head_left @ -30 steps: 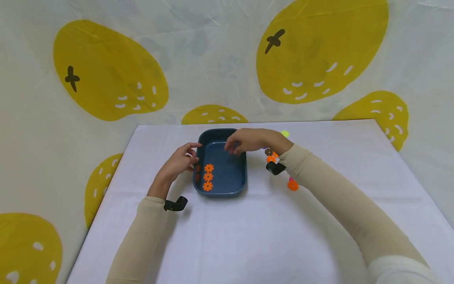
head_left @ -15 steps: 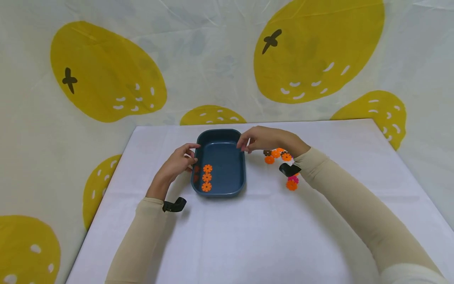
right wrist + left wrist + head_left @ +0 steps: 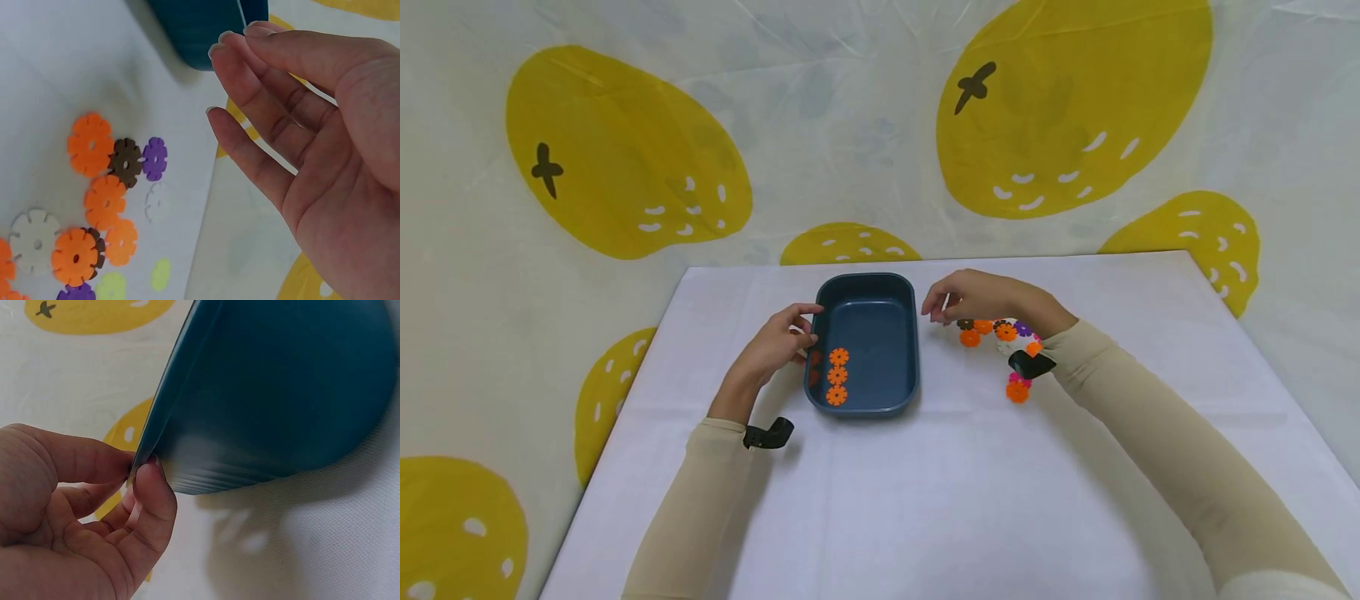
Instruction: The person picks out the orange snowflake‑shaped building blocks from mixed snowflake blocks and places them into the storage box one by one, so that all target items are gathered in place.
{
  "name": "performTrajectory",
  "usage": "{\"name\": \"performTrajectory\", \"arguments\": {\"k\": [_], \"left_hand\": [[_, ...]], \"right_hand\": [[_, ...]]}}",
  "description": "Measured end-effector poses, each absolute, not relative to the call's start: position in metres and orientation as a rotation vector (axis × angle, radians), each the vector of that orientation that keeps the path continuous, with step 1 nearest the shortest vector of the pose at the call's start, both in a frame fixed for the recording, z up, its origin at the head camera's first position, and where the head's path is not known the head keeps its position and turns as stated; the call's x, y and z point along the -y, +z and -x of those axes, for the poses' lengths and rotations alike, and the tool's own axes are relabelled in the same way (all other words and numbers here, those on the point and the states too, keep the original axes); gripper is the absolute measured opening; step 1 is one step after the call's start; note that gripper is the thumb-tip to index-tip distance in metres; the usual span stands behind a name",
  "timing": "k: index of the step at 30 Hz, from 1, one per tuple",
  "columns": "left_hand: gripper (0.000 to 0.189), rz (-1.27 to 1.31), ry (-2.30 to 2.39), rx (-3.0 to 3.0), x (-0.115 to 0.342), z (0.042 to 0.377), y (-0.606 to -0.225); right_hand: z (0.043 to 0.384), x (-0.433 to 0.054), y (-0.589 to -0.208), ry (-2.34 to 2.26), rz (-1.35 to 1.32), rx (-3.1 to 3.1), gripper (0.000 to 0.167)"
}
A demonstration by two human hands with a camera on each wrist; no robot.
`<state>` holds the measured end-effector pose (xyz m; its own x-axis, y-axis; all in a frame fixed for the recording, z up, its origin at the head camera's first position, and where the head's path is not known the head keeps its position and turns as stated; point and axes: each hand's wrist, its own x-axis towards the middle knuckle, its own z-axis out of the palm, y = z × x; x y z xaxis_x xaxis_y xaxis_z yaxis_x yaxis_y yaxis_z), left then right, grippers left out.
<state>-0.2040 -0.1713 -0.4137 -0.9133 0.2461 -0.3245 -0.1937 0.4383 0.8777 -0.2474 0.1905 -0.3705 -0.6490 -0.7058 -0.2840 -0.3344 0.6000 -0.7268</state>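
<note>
A dark blue rectangular tray stands on the white-covered table. Along its left side, inside, lie three orange notched snowflake discs in a column. My left hand pinches the tray's left rim between thumb and finger, as the left wrist view shows up close. Just right of the tray hovers my right hand, fingers loosely bent with nothing between them. Below it in the right wrist view are more snowflake discs: orange, brown, purple, white and yellow-green.
The loose discs form a scattered group right of the tray, partly hidden under my right wrist and its black camera. A pale cloth backdrop with yellow fruit prints hangs behind the table's back edge.
My right hand has moved from over the tray out past its right rim, uncovering more of the discs. The left hand has stayed at the left rim.
</note>
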Motion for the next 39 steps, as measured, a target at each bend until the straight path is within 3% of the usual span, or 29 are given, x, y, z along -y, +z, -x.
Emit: {"name": "performTrajectory", "arguments": {"k": [39], "left_hand": [[0.053,-0.061,1.503,-2.276,0.171,0.203,-0.414]], "right_hand": [[0.249,-0.241,-0.412,-0.744,0.640,-2.385,0.025]]}}
